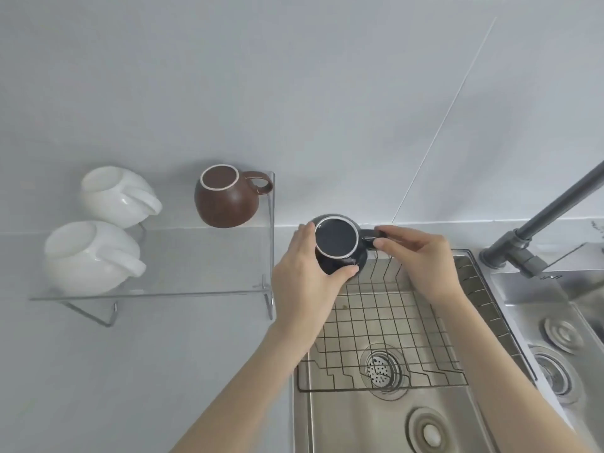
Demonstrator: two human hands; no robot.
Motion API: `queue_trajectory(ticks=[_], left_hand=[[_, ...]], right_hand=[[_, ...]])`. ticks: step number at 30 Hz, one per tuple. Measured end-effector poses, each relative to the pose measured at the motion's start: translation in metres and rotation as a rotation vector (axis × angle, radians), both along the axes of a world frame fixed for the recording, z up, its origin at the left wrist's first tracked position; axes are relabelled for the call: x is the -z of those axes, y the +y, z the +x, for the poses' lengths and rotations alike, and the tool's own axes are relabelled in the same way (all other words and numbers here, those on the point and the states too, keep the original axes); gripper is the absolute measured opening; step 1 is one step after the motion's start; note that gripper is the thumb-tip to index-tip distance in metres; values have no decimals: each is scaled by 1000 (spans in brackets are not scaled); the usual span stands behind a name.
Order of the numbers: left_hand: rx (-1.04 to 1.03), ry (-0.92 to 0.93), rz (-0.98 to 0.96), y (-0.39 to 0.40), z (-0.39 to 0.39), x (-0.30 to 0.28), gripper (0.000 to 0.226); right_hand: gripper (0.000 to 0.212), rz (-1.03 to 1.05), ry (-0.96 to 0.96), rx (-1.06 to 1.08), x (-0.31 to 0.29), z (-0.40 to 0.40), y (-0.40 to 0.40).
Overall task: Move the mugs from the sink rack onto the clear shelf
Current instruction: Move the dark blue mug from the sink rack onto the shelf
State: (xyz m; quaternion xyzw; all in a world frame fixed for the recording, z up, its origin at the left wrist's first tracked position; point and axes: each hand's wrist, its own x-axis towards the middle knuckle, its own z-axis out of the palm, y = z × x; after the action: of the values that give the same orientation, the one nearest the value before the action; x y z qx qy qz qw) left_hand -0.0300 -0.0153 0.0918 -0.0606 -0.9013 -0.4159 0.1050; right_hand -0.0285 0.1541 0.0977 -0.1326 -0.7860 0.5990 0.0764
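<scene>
A dark navy mug (pixel 336 243) is held upside down above the far left corner of the wire sink rack (pixel 385 325). My left hand (pixel 304 279) wraps its body from the left and below. My right hand (pixel 421 256) pinches its handle on the right. The clear shelf (pixel 202 273) stands on the counter to the left. On it sit three upside-down mugs: a brown mug (pixel 225 197) at the back right, a white mug (pixel 119 196) at the back left and another white mug (pixel 91 256) at the front left. No mug stands in the rack.
The rack sits over a steel sink (pixel 376 420) with a drain strainer (pixel 382 371). A dark grey faucet (pixel 536 230) rises at the right, beside a second basin (pixel 555 335). Grey tiled wall runs behind; grey counter (pixel 130 371) lies in front of the shelf.
</scene>
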Motion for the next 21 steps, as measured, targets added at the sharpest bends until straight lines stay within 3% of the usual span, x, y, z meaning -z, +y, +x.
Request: queue_trajectory(ticks=[7,10,15,21], left_hand=[[-159,45,33,-78,-4,-51,78],[-218,-18,41,-108,-9,-46,81],[-244,-106,58,-138,-13,-32,63],[-225,-141,75,-150,-16,-18,55]], right_hand=[[24,7,124,-145,-49,-28,-79],[23,34,97,-204,-48,-38,-108],[14,110,41,-281,-36,-44,-140],[20,192,-4,-292,-21,-46,-153]])
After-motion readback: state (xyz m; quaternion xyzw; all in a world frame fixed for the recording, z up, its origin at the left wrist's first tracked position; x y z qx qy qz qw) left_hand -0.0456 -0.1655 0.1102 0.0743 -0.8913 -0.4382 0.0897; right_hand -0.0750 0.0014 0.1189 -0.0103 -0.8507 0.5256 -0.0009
